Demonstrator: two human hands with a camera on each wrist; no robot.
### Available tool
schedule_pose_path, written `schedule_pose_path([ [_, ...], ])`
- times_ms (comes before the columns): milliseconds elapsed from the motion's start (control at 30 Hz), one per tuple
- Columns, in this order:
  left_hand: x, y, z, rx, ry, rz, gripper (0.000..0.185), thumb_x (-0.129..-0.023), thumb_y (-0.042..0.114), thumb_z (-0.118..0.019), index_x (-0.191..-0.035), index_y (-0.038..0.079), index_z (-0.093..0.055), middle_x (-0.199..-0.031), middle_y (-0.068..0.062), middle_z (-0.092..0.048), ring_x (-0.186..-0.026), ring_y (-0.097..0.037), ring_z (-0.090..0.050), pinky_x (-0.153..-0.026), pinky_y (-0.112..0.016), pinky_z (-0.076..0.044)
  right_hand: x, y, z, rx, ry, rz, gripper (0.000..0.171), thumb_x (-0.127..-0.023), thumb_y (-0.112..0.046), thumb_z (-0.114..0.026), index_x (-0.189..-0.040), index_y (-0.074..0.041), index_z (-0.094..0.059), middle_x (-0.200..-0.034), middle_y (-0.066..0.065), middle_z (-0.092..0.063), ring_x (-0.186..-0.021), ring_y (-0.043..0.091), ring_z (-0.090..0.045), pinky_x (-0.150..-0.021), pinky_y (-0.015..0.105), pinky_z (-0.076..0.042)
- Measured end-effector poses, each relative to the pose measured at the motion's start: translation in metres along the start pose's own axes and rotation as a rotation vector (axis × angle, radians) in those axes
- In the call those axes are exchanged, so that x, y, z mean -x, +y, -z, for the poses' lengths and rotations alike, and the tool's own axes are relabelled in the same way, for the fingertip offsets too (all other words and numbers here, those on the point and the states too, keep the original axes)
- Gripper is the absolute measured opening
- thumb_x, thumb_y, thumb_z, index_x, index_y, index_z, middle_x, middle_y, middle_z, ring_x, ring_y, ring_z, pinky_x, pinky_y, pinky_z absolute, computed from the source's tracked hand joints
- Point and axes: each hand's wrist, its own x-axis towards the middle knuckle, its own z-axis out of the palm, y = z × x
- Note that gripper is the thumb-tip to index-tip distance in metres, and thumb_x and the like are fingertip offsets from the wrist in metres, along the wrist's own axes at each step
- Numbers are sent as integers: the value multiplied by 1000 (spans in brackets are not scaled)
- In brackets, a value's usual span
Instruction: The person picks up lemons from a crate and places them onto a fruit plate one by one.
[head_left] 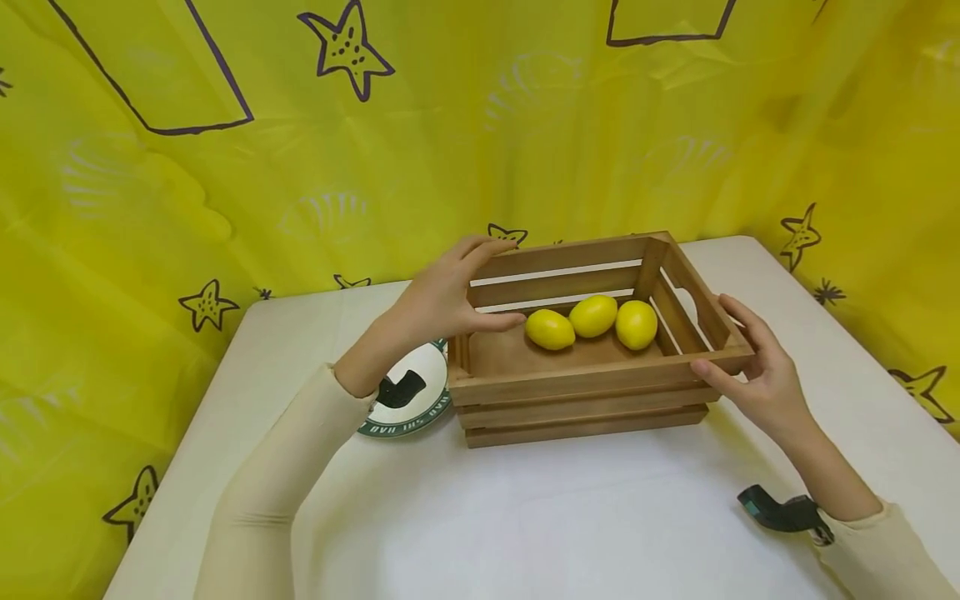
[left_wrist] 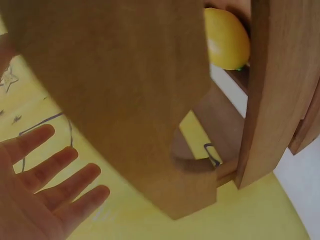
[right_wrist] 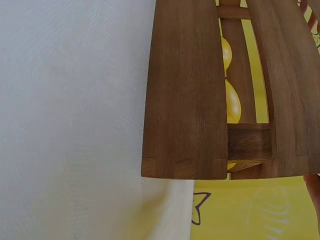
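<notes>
A slatted wooden crate (head_left: 585,383) sits on the table, with three yellow lemons (head_left: 551,330) lying together toward its right half. My right hand (head_left: 765,383) grips the crate's right front corner, thumb on the front rim and fingers along the outer end. At the left end, my left hand (head_left: 450,292) is held with its fingers loosely extended and the thumb over the crate's interior. In the left wrist view, the left fingers (left_wrist: 82,175) are spread beside the end board with its cut-out handle. Slats hide most of the lemons in the right wrist view.
A white plate with a green lettered rim (head_left: 408,428) lies left of the crate, partly covered by the left forearm and crate. A white cloth (head_left: 555,517) covers the table. Behind it hangs a yellow curtain (head_left: 450,150) with starfish drawings.
</notes>
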Motion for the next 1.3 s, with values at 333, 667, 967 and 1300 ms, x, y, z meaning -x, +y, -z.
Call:
schedule_pose_path([
  [333, -13, -4, -19, 85, -176, -77, 85, -75, 47, -81, -145, 15, -44, -147, -8, -40, -133, -26, -42, -106, -44, -43, 2, 0, -3, -110, 25, 7, 77, -79, 22, -59, -148, 0, -36, -146, -1, -41, -124, 12, -42, -93, 8, -41],
  [667, -26, -4, -34, 70, -261, -134, 82, -77, 46, -80, -144, 11, -46, -144, -8, -44, -131, -25, -45, -107, -41, -42, 4, 2, -2, -133, 39, 25, 75, -79, 21, -60, -147, 0, -38, -145, 1, -43, -125, 12, -44, -94, 9, -41],
  [967, -39, -6, -42, 67, -320, -115, 82, -78, 38, -82, -145, 11, -44, -145, -9, -44, -133, -27, -42, -110, -43, -38, 2, 3, -5, -127, 37, 39, 75, -79, 20, -62, -147, 3, -37, -145, 2, -43, -124, 13, -44, -94, 10, -42],
  [1300, -49, -8, -52, 79, -422, -127, 75, -81, 25, -81, -144, 8, -45, -145, -11, -45, -134, -26, -41, -113, -39, -34, 3, 5, -3, -135, 39, 55, 75, -78, 21, -62, -147, 3, -38, -145, 3, -42, -128, 12, -43, -97, 10, -41],
])
